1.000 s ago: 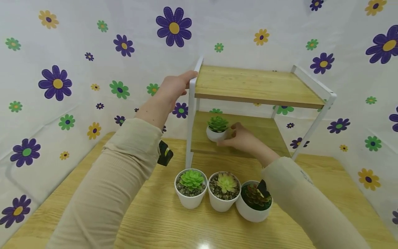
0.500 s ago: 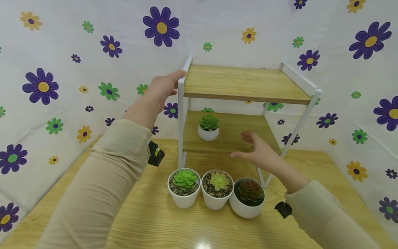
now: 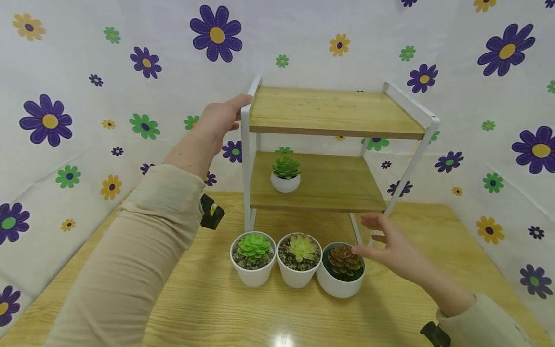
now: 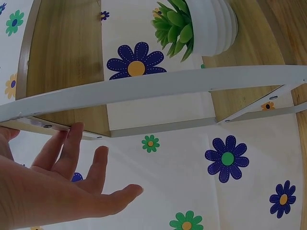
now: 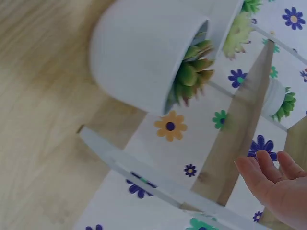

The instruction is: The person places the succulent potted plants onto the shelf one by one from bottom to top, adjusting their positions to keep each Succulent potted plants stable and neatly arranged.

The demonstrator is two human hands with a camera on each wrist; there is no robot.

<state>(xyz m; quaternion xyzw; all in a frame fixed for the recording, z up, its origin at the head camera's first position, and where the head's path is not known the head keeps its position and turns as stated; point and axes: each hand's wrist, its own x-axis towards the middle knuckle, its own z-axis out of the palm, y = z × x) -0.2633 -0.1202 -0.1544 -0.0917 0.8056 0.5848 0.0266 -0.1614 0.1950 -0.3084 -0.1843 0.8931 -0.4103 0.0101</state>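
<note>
My left hand rests on the upper left side rail of a two-tier shelf with wooden boards and a white frame. In the left wrist view several fingers touch the rail, others extend free. Holding nothing, my right hand hovers with spread fingers just right of a reddish-brown succulent in a rounded white pot; the thumb tip overlaps the plant's edge, and contact cannot be told. On the lower board, towards its left, stands a green succulent in a small white pot.
Left of the reddish plant, a bright green succulent and a yellowish succulent stand in white pots in one row before the shelf. All rest on a wooden table. A flower-printed cloth hangs behind.
My right hand has let go of the small green succulent's pot on the lower board and moved down and right, towards the reddish succulent. The left hand stays on the rail.
</note>
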